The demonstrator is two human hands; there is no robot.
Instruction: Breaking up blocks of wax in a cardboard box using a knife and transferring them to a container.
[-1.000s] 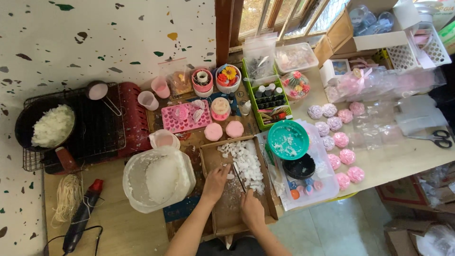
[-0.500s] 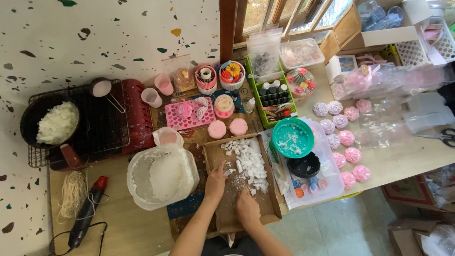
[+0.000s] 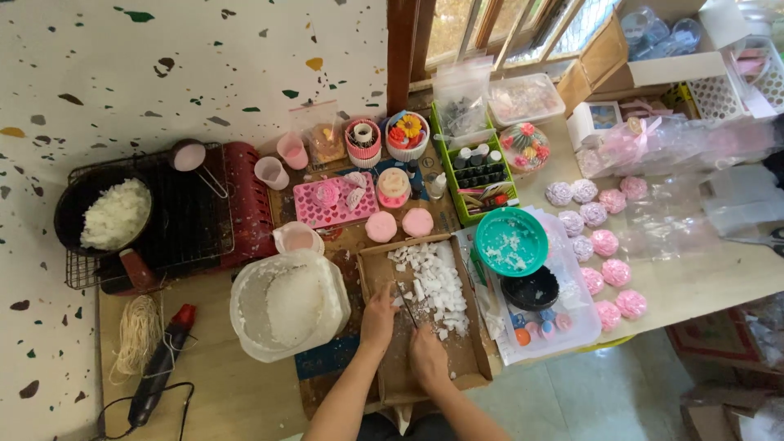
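A: Item one, your knife (image 3: 406, 306)?

B: On the cardboard tray (image 3: 482, 359), long axis running 11 to 5, tip toward 11. Your right hand (image 3: 427, 358) closes on its handle at 5.

A: Left hand (image 3: 379, 314)?

B: At 9 of the blade, fingers curled onto white wax chunks (image 3: 433, 282); pile spreads toward 1.
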